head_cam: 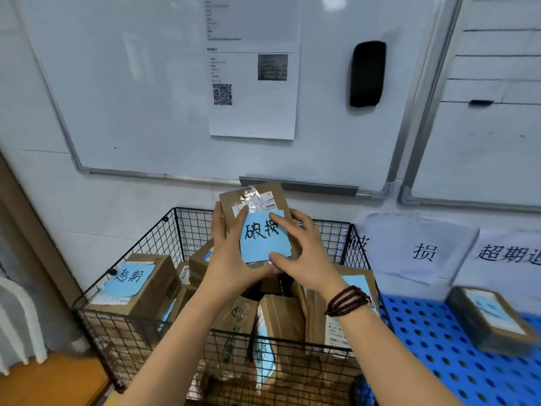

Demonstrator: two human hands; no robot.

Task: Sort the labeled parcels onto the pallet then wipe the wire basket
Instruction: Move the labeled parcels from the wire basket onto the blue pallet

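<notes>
At the centre of the frame, above the basket, a flat brown cardboard parcel (281,200) is being held upright with its face turned to the camera. A blue paper label (265,237) with black handwritten characters is covering the lower part of that face, and a taped white shipping slip (254,202) is showing above it. The left hand (231,253) is gripping the parcel's left edge, thumb lying across the front at the label's upper left corner. The right hand (301,250) is holding the right side with fingers spread. Its index finger is resting along the label's top edge and its thumb is pressing the lower right corner. A dark beaded bracelet (348,300) is circling the right wrist.

Just below, a black wire basket (152,238) is holding several more brown parcels. The boxy one at centre left (162,271) is carrying its own blue handwritten label. At the lower right, a blue perforated plastic pallet (424,347) is lying beside the basket, with one flat brown parcel (489,320) resting on it near the right edge. White paper signs (418,247) with large black characters are hanging on the wall above the pallet. Across the upper frame a whiteboard (146,83) is carrying a printed sheet with a QR code (251,68) and a black eraser (367,73).
</notes>
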